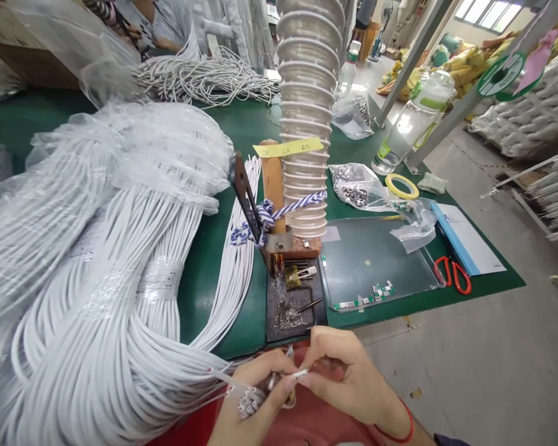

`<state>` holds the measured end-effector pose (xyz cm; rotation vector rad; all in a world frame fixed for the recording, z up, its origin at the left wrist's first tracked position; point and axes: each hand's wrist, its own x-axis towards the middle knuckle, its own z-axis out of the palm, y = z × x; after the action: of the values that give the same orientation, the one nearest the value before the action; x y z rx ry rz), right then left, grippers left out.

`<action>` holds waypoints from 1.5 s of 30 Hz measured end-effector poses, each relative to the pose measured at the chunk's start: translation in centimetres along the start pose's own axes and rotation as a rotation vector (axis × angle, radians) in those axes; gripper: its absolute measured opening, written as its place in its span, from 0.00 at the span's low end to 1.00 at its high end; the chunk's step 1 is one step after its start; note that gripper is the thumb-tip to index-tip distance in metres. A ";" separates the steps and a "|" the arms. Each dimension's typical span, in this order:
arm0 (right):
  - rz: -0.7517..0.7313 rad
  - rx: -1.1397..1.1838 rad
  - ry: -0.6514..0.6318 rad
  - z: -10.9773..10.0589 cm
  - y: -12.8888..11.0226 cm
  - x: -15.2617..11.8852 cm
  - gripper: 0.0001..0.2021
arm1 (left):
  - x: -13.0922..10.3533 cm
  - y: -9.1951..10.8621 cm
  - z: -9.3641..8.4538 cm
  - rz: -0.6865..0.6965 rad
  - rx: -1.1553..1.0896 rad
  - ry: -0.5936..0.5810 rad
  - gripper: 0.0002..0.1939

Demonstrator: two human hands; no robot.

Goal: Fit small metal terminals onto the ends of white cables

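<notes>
In the head view, my left hand (255, 387) is closed around several white cables, whose cut ends (250, 402) poke out by the palm. Its thumb and forefinger pinch one white cable end (300, 374). My right hand (348, 371) meets it there, thumb and forefinger closed at the tip of that same cable end; the fingers partly hide the tip. Just beyond both hands stands a dark metal stand (274, 328) with bits of solder on it. Above it a soldering iron with a wooden handle (273, 179) is tied upright with blue-and-white cord (265, 217).
Large bundles of white cable (121, 297) fill the left side. A ribbed clear hose (307, 111) rises behind the iron. To the right are a glass plate (367, 260) with small connectors, red-handled scissors (453, 274), yellow tape (402, 186) and a water bottle (411, 124).
</notes>
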<state>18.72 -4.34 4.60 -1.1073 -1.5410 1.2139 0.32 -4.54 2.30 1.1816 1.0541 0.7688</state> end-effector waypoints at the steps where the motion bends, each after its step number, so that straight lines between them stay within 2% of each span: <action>1: 0.013 0.001 0.002 0.1 0.0 0.3 0.11 | 0.3 0.3 -0.3 0.015 0.016 -0.001 0.15; 5: 0.018 0.002 0.022 0.3 0.4 1.2 0.11 | 1.6 1.3 -1.2 0.086 0.096 -0.029 0.18; 7: -0.002 0.005 0.036 0.4 0.7 1.5 0.11 | 2.2 1.4 -1.4 0.069 0.087 -0.050 0.21; 10: -0.005 0.018 0.051 0.3 1.2 1.8 0.11 | 2.8 1.1 -1.6 0.003 0.049 -0.093 0.24; 15: 0.024 0.046 0.048 0.0 1.8 1.9 0.09 | 2.9 0.2 -2.0 0.005 0.051 -0.105 0.22; 24: 0.038 0.069 -0.029 -0.5 1.8 2.0 0.09 | 2.7 0.6 -1.6 -0.080 -0.004 -0.001 0.15; 30: 0.054 -0.060 0.024 0.1 1.4 1.7 0.07 | 2.3 -0.6 -2.2 0.045 0.188 0.071 0.07; 36: -0.055 -0.205 -0.054 -0.6 0.9 0.8 0.08 | 2.7 -0.4 -2.1 0.131 0.170 -0.023 0.08; 40: -0.071 -0.311 -0.040 -1.5 0.4 0.3 0.09 | 2.7 -0.2 -2.0 0.086 0.166 -0.049 0.12; 43: -0.013 -0.447 0.106 -3.6 0.4 0.2 0.09 | 2.6 -0.3 -2.1 0.017 0.126 -0.061 0.15; 45: 0.067 -0.577 0.155 -5.6 0.6 0.3 0.07 | 2.6 -0.3 -2.2 0.040 0.169 -0.065 0.15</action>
<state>24.09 -2.72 4.97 -1.5898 -1.7930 0.7105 -0.84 -1.43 1.30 1.3664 1.0602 0.6779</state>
